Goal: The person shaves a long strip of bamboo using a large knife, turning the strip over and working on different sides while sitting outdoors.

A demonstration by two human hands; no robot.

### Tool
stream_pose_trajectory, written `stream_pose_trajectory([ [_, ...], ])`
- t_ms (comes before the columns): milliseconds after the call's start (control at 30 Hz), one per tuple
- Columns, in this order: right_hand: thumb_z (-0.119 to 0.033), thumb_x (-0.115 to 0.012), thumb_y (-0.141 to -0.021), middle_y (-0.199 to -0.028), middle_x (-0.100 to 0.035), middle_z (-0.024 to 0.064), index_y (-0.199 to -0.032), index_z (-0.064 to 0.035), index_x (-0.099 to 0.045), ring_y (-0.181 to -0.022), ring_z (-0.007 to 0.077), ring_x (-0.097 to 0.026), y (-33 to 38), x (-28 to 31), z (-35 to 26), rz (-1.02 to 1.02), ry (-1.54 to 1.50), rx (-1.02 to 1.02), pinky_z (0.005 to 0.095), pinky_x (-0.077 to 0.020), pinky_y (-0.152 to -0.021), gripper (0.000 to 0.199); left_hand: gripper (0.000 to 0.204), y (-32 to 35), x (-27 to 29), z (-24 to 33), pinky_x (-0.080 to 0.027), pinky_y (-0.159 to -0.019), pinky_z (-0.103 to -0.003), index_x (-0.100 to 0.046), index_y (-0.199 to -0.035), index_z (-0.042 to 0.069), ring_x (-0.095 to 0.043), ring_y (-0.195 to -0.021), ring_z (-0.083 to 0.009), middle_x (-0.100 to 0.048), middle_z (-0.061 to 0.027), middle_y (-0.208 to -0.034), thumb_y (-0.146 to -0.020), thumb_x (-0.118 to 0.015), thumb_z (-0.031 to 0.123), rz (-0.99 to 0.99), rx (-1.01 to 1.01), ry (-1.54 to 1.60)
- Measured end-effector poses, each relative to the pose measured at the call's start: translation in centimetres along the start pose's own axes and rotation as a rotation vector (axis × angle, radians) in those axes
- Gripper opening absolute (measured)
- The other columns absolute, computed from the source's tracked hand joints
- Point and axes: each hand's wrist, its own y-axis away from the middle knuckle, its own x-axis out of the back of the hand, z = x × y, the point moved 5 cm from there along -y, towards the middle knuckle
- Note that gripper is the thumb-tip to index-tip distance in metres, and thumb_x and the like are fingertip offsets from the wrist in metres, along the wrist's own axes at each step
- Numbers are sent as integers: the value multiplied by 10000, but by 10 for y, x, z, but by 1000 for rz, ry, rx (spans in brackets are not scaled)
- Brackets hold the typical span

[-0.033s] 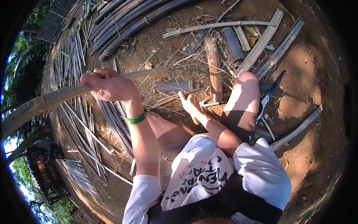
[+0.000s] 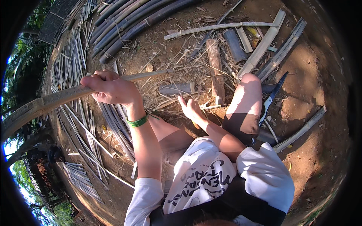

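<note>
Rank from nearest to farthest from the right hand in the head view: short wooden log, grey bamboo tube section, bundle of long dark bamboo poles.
1. Short wooden log, just beyond the right hand.
2. Grey bamboo tube section, farther up and right.
3. Bundle of long dark bamboo poles, at the top.

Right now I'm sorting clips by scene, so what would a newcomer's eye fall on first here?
First, the left hand with a green wristband, gripping a long bamboo strip that runs off to the left edge. Next, the right hand low between the knees, beside a wooden block on the dirt. Dark bamboo poles lie stacked at the top, and thin splits fan out on the ground at left.
</note>
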Motion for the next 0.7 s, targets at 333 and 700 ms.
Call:
stream_pose_trajectory([
  [333, -676, -419, -917, -820, -680, 278, -843, 102, -657, -836, 408, -693, -42, 3, 78, -32, 149, -251, 488, -537, -723, 817, 501, -11, -18, -6, -188, -430, -250, -267, -658, 164, -227, -453, -68, -237, 53, -511, -1028, -425, 461, 19, 13, -7],
  [700, -724, -384, -903, -712, -674, 225, -1026, 104, -645, -674, 298, -701, -35, 15, 75, -111, 51, -408, 413, -565, -618, 876, 499, -17, -11, -9, -192, -432, -234, -304, -679, 157, -232, -450, -66, -256, 44, -508, -1021, -416, 503, -159, 94, 138],
])
